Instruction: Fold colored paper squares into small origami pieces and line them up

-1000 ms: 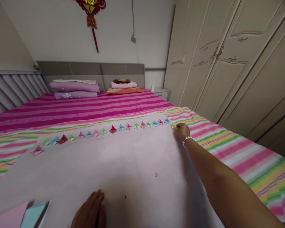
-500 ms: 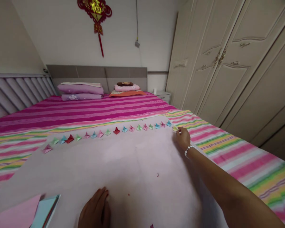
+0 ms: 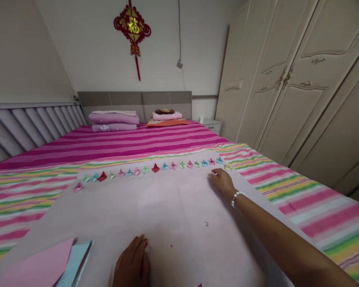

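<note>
Small folded paper pieces in pink, blue, green and red stand in a row along the far edge of a pale board (image 3: pixel 167 211). At the row's right end sits a yellow folded paper piece (image 3: pixel 228 167). My right hand (image 3: pixel 223 182), wearing a white bead bracelet (image 3: pixel 235 198), hovers just in front of the row, fingers stretched out with nothing in them. A red folded paper piece (image 3: pixel 156 168) stands mid-row. My left hand (image 3: pixel 133 263) rests on the board near its front, fingers lying flat and holding nothing.
Pink paper sheets (image 3: pixel 40 265) and blue paper (image 3: pixel 74 261) lie at the board's front left. Tiny red scraps dot the surface. The board lies on a striped bed (image 3: pixel 305 199); folded bedding (image 3: pixel 115 118) is by the headboard. A wardrobe (image 3: pixel 302 99) stands at the right.
My right hand has let go of the yellow folded paper piece and drawn back to the left. The whole view has shifted slightly. My left hand stays on the board.
</note>
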The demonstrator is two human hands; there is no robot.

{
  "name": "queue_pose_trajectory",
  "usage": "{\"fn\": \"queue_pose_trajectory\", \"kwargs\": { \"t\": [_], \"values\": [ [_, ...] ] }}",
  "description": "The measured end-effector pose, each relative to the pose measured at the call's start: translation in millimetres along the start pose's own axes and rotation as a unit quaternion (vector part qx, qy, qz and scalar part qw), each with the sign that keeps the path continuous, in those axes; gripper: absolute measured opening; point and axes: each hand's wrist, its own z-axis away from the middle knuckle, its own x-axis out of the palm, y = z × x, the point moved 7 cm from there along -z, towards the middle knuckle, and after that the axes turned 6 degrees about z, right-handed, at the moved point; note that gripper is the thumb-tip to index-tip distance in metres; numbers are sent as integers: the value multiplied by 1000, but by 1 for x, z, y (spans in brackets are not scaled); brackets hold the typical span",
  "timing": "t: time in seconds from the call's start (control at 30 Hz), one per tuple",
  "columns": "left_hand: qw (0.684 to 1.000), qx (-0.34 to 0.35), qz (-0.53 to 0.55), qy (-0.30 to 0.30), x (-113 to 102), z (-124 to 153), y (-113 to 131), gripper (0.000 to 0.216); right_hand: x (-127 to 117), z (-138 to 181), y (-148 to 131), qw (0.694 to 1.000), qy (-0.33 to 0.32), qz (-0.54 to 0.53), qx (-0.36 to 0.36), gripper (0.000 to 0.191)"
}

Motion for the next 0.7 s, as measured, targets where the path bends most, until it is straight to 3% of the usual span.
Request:
{"fn": "queue_pose_trajectory", "kwargs": {
  "t": [0.17,0.3,0.47,0.7],
  "values": [
    [1000,-11,1,2,2,2,-1,28,33,8,-75,987,-77,-8,-139,34],
    [1000,-3,0,4,4,4,-1,27,54,12,-121,973,-114,-3,-199,36],
    [999,24,-25,-15,12,11,-5,28,74,7,-153,973,-133,22,-188,36],
    [997,35,-50,-39,22,22,-7,29,95,-2,-167,979,-146,62,-128,33]
  ]
}}
